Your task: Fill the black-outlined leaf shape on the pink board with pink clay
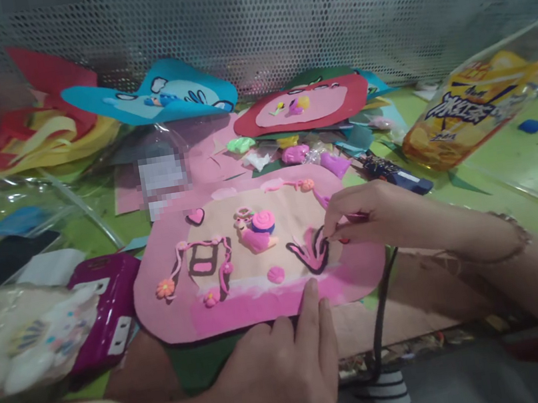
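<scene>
A pink paper card [165, 318] with clay decorations lies in front of me. At its centre is a pink clay snail [257, 237] with a swirled shell. My right hand [367, 217] is pinched at the right edge of a pink clay plant shape [311, 254] outlined in black. Whatever sits between those fingertips is too small to make out. My left hand [292, 353] rests on the card's lower edge with fingers stretched out, holding nothing. A clay-framed window shape [203, 258], small clay flowers [165, 288] and a clay heart [196, 216] decorate the left side.
Small lumps of coloured clay [295, 154] lie behind the card. A tilted bottle [477, 103] of amber liquid is at right. Blue [153, 104] and red [302, 105] decorated cards stand by the perforated metal panel [272, 19]. A purple case [106, 300] lies at left.
</scene>
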The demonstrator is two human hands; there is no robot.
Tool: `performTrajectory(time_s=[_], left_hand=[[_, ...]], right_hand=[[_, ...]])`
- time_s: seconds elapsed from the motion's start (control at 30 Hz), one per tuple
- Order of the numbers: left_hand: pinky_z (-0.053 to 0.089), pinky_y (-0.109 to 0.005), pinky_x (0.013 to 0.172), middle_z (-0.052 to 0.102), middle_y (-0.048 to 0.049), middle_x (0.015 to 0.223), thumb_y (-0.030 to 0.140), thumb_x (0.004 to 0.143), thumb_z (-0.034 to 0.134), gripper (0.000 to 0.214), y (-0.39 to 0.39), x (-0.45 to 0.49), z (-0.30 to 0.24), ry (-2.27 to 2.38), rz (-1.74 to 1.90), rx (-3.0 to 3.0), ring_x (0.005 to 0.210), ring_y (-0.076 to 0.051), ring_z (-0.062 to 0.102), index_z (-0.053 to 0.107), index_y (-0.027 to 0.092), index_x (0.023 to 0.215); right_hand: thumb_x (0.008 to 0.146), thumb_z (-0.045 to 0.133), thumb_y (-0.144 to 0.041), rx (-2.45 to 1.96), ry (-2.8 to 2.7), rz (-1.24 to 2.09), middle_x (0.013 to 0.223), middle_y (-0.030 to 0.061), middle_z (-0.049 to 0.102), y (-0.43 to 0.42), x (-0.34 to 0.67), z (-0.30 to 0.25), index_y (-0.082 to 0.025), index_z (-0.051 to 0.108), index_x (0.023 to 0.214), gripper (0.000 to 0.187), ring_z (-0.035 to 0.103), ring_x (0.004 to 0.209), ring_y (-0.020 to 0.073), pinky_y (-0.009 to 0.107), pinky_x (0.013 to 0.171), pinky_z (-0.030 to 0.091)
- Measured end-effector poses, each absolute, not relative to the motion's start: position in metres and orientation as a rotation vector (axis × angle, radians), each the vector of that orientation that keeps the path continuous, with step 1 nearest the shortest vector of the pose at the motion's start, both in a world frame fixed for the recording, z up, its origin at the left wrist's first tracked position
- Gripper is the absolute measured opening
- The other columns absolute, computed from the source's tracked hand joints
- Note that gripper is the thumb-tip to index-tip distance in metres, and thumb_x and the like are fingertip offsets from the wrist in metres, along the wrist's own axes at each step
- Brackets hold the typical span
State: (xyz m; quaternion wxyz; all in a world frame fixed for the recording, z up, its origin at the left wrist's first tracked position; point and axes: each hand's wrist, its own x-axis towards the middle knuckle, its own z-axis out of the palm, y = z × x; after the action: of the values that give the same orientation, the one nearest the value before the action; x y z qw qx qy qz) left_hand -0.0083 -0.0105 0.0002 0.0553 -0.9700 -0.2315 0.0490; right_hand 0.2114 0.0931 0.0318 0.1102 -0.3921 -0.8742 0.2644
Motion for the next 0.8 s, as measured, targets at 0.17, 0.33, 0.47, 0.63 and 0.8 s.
performTrajectory(time_s=[0.17, 0.33, 0.47, 0.63, 0.8], left_hand=[[0.048, -0.03, 0.048, 0.045, -0.032, 0.131, 0.015, 0.088, 0.046, 0.047, -0.01, -0.007, -0.001, -0.689, 0.161, -2.926, 0.072, -0.025, 0.067, 0.046, 0.0, 0.132], [0.048, -0.031, 0.045, 0.043, -0.0327, 0.132, 0.014, 0.087, 0.042, 0.049, -0.011, -0.005, -0.002, -0.66, 0.228, -2.893, 0.071, -0.026, 0.068, 0.043, -0.001, 0.134], [0.048, -0.031, 0.044, 0.044, -0.0335, 0.131, 0.018, 0.088, 0.044, 0.05, -0.012, -0.006, -0.003, -0.687, 0.218, -2.888, 0.07, -0.026, 0.067, 0.043, -0.001, 0.134], [0.049, -0.031, 0.052, 0.046, -0.0322, 0.131, 0.015, 0.088, 0.046, 0.046, -0.011, -0.006, -0.002, -0.701, 0.137, -2.913, 0.072, -0.023, 0.066, 0.047, 0.0, 0.132], [0.049, -0.031, 0.058, 0.046, -0.0312, 0.131, 0.015, 0.089, 0.046, 0.046, -0.011, -0.006, -0.001, -0.731, 0.142, -2.928, 0.079, -0.024, 0.066, 0.047, 0.001, 0.132]], right_hand=[[0.087, 0.052, -0.013, -0.991, -2.645, 0.74, 0.087, 0.0016, 0.067, 0.093, 0.211, 0.025, -0.018, 0.066, 0.088, 0.014, 0.061, 0.08, 0.0096, 0.019, 0.073, 0.046], [0.09, 0.049, -0.016, -0.897, -2.683, 0.707, 0.091, 0.0036, 0.064, 0.094, 0.215, 0.021, -0.017, 0.065, 0.092, 0.016, 0.059, 0.083, 0.0098, 0.019, 0.074, 0.045], [0.087, 0.044, -0.004, -0.825, -2.746, 0.758, 0.095, 0.005, 0.061, 0.093, 0.215, 0.022, -0.016, 0.063, 0.095, 0.024, 0.058, 0.088, 0.0115, 0.022, 0.077, 0.044], [0.083, 0.037, 0.001, -0.821, -2.878, 0.543, 0.103, 0.0086, 0.056, 0.085, 0.213, 0.027, -0.016, 0.061, 0.102, 0.035, 0.057, 0.086, 0.0142, 0.025, 0.073, 0.044], [0.075, 0.037, 0.005, -0.833, -3.043, 0.301, 0.107, 0.0097, 0.053, 0.079, 0.215, 0.03, -0.016, 0.059, 0.103, 0.041, 0.057, 0.075, 0.0128, 0.024, 0.062, 0.042]])
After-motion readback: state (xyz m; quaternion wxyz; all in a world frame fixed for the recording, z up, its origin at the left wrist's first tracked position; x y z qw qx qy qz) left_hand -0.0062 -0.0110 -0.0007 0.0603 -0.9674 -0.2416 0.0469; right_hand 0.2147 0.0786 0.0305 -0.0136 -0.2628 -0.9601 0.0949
